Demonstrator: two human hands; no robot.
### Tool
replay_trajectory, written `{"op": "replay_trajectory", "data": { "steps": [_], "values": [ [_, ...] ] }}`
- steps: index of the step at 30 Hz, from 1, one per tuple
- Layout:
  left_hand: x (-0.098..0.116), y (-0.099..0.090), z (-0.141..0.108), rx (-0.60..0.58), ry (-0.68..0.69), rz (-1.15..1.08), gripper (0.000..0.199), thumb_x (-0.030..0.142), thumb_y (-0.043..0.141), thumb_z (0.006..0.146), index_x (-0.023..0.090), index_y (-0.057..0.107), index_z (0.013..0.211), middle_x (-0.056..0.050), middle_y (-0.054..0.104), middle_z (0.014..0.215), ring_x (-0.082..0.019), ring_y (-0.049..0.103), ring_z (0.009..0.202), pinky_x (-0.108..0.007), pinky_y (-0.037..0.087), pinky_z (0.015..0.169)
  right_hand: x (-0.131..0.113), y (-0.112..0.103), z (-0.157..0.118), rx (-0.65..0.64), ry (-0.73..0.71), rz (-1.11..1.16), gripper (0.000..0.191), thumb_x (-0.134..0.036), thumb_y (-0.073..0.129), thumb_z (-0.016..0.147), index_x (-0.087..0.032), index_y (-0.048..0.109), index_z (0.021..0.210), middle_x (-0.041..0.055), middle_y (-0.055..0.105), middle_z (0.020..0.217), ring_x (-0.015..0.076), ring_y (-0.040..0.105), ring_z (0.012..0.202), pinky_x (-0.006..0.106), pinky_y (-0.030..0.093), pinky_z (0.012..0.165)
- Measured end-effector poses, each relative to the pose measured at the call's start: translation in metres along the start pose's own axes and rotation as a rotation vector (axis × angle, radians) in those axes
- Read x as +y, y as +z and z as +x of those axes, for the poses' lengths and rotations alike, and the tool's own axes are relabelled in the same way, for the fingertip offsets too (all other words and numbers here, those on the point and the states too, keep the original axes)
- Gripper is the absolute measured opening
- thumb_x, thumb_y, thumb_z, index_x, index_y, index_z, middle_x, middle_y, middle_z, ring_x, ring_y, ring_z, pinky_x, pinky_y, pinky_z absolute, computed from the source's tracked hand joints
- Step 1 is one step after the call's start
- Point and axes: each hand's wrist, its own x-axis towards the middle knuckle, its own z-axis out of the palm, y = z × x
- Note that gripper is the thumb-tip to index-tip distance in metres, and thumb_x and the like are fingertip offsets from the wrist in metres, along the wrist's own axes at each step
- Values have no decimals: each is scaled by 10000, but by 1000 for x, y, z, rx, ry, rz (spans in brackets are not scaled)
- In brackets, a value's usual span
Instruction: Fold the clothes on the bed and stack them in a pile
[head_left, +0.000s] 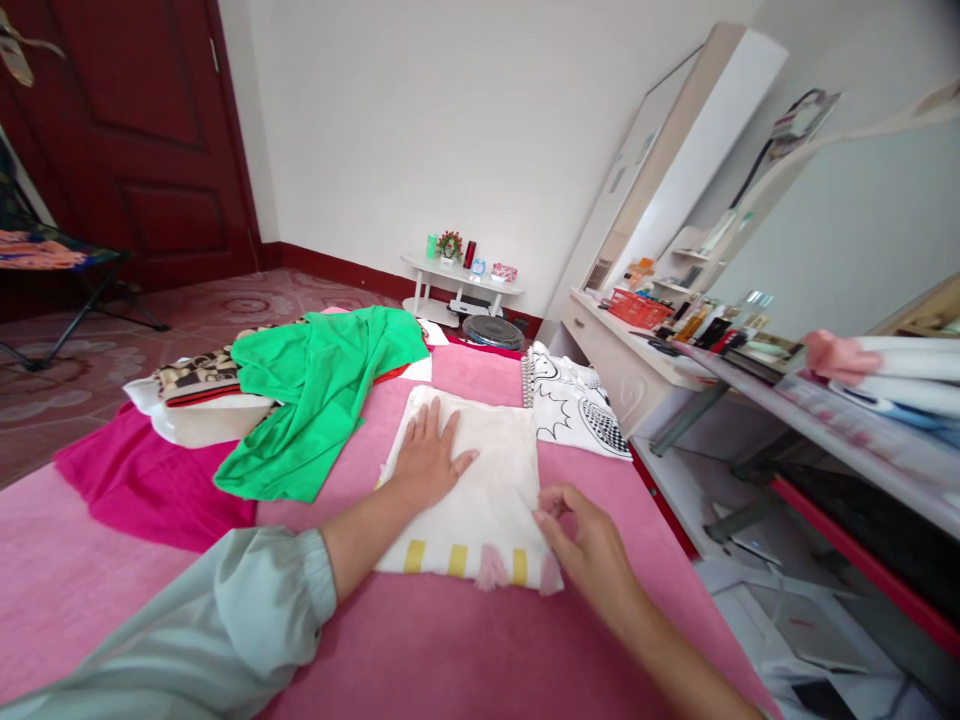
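Note:
A white garment (487, 470), folded into a rough square, lies before me on the pink bed cover (450, 650). Yellow stripes and pink tassels run along its near edge. My left hand (429, 462) rests flat on its upper left part, fingers spread. At the garment's right edge, my right hand (581, 530) has its thumb and curled fingers closed on the fabric. Just beyond, to the right, sits a folded white garment with black drawings (574, 400). Which kind of clothing the square one is, I cannot tell.
Left of the garment lies a heap with a green cloth (322, 390), a checked brown piece (199, 378) and a magenta cloth (161, 490). A dressing table (622, 345) with bottles and a red basket (637, 308) stands right. A low white stand (457, 272) is against the wall.

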Motion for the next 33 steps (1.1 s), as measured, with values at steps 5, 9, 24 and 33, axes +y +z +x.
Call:
{"op": "replay_trajectory", "data": {
  "steps": [5,9,24,33],
  "values": [
    [13,-21,-6,97,187,24,456,341,431,905,176,461,1328,-148,144,1533,-303,105,1408,-502,144,1119,-10,-9,-53,-36,-126,-177,152,-299,601,806,-220,571,933,39,622,923,209,555,862,338,415,779],
    [42,-43,-12,-88,402,-66,288,273,457,878,216,640,1093,-85,468,1374,-275,285,1355,-498,172,1117,-9,-10,-63,-57,-172,-259,166,-203,594,800,-237,583,962,43,627,985,220,546,918,356,389,822],
    [69,-2,-30,-194,405,-91,652,483,313,911,94,256,1431,-136,229,1513,-223,170,1403,-385,110,1148,0,-1,-46,-162,-8,-74,133,-116,485,729,-229,536,683,-24,600,633,150,551,604,248,378,572],
    [69,-1,-33,-167,405,-80,714,548,294,903,108,203,1458,-120,190,1527,-226,135,1410,-382,85,1151,44,10,82,121,173,-44,190,-328,490,791,-198,611,723,12,678,736,172,614,712,246,414,643]
  ]
}}
